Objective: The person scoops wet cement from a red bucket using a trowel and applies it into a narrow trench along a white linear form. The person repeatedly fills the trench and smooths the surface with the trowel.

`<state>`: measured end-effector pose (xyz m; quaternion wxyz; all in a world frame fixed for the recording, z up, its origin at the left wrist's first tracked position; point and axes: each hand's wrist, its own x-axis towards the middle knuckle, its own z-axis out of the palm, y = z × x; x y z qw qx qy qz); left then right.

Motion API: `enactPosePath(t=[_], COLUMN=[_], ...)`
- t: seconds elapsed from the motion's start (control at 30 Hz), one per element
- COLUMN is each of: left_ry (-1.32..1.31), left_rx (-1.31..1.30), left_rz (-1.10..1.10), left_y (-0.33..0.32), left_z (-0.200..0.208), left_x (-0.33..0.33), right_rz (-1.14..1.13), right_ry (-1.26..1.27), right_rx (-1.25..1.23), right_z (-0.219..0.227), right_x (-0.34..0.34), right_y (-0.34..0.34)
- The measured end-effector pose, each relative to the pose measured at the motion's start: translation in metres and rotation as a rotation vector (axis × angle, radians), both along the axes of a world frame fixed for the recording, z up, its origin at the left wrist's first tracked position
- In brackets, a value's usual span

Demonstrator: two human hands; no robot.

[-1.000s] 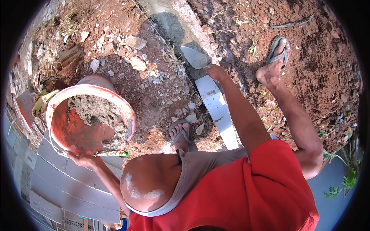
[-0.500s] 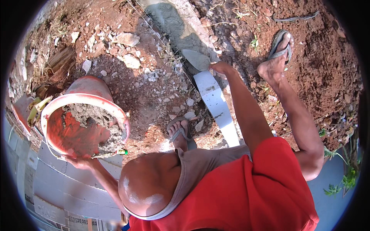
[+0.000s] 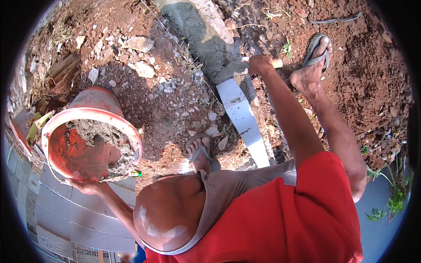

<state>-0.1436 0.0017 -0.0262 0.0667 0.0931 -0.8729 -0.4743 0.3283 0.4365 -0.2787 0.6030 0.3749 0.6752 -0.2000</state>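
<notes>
My right hand point(image 3: 260, 65) is closed around the handle of a trowel point(image 3: 232, 70), with the pale wooden butt sticking out to the right of the fist. The trowel's grey blade points left, at the wet mortar point(image 3: 186, 24) along the strip, just beyond the end of a light grey block point(image 3: 239, 109). On the left, my left hand point(image 3: 87, 187) grips the near rim of a red-orange bucket point(image 3: 94, 115); its fingers are partly hidden. The bucket is tilted, mouth toward me, with grey mortar point(image 3: 98, 131) inside along its right and far sides.
A string line point(image 3: 169, 33) runs along the left of the mortar strip. Rubble stones point(image 3: 140, 44) and reddish soil point(image 3: 351, 79) lie on both sides. My sandalled feet point(image 3: 318, 52) straddle the strip. A grey panelled surface point(image 3: 83, 210) is at lower left, a leafy plant point(image 3: 397, 201) at right.
My right hand has moved slightly away from me and turned the trowel, so its blade now points left and the handle's end shows. The bucket stays in my left hand.
</notes>
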Motion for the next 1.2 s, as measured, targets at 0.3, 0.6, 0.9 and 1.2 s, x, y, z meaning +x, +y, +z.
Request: enactPosePath(t=[0.3,0.6,0.9,1.2], left_ry=[-0.015,-0.055,-0.056,-0.033], left_rx=[0.088,0.023,0.077,0.002], left_rz=[0.021,-0.034,-0.037,-0.067], left_y=[0.006,0.008,-0.024,0.011], left_z=[0.000,0.005,-0.002,-0.032], left_x=[0.002,0.004,-0.015,0.000], right_rz=[-0.223,-0.160,-0.383,-0.549], right_ry=[0.050,0.229,0.297,0.530], right_rx=[0.070,0.173,0.203,0.398], right_z=[0.008,0.000,0.025,-0.027], right_x=[-0.031,-0.016,-0.055,-0.052], right_y=[0.033,-0.017,-0.007,-0.008])
